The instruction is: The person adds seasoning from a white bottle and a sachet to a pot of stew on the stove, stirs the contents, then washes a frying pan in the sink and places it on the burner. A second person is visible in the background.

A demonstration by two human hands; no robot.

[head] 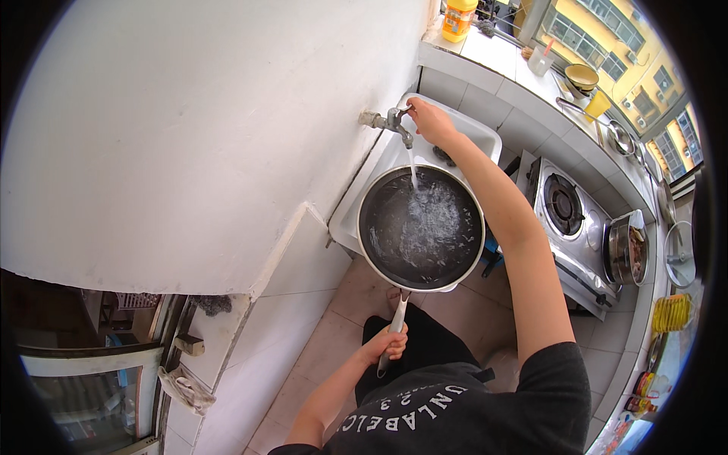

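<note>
A dark frying pan [421,227] with a pale rim rests over the white sink [483,136], its handle pointing towards me. My left hand [388,345] grips the pan's long handle [400,315]. Water runs from the wall-mounted metal tap [398,126] into the pan, and bubbles and ripples spread over the water inside. My right hand [429,120] is at the tap's small lever, fingertips on it. Beneath my right wrist, a dark scrubber [443,155] lies in the sink.
At the right stands a gas stove [569,227] with a metal pot [628,250] holding food. A tiled ledge [483,51] carries a yellow bottle [458,20], bowls [581,78] and a ladle. The white wall [199,142] is close on the left, with a rag [186,389] below it.
</note>
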